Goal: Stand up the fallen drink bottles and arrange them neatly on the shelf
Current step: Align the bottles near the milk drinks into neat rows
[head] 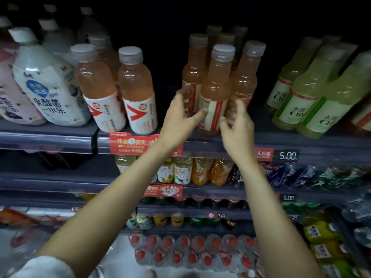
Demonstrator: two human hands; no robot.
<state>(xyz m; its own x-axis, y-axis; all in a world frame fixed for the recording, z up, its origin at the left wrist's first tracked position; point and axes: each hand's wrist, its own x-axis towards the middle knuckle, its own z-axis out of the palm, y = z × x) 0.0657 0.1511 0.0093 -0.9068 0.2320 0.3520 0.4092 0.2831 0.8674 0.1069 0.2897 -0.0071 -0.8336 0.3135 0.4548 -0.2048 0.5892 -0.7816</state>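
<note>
Upright clear plastic bottle of pale orange drink, grey-capped [215, 91], at front edge of dark shelf [281, 140] among matching bottles. Left hand [181, 115] touching its label, thumb extended, fingers loose. Right hand [236, 125] just beside, fingers spread, blurred; grip uncertain. Pale green bottles [305, 97] further right.

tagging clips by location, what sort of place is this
Most likely a shop's drinks aisle or cooler: tiered dark shelves hold rows of pink plastic drink bottles, a digital price tag reading 5.00 sits on the shelf edge, and a red promotional label hangs there too.
</note>
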